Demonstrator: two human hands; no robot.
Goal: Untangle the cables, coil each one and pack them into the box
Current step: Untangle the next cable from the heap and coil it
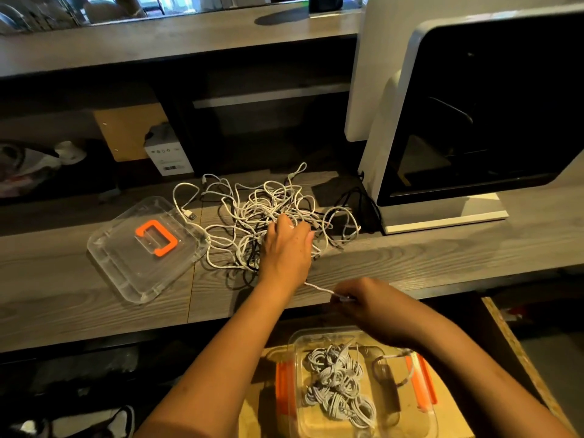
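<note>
Your left hand (286, 245) grips the tangle (249, 205) at 12 o'clock; your right hand (363, 298) pinches a cable (319, 288); box (284, 387) at 5.

The left hand (286, 245) buries its fingertips in the tangled white cable heap (252, 210) — the right forearm (442, 336) covers a corner of the clear orange-latched plastic box (293, 338).
</note>
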